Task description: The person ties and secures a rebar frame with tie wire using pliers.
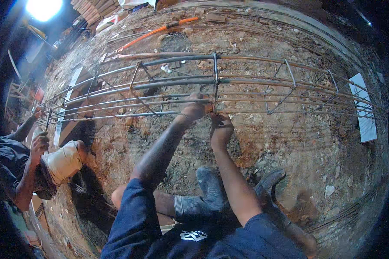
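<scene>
A long cage of steel reinforcing bars [181,81] runs across in front of me, with square stirrups set along it. One stirrup [216,69] stands upright at the middle. Near its lower corner, my left hand [195,108] is closed around a near-side bar. My right hand [221,129] is just right of it and slightly nearer, its fingers pinched together below the same corner. Whatever lies between those fingertips is too small to make out. Farther along the cage, several other stirrups lean at a slant [283,98].
White boards prop the cage at left [61,129] and right [367,127]. A co-worker [62,164] crouches at the left end, hands by the bars. Beyond the cage lie a long orange tool [138,39] and loose bars on rough dirt. My boots [209,183] are below my hands.
</scene>
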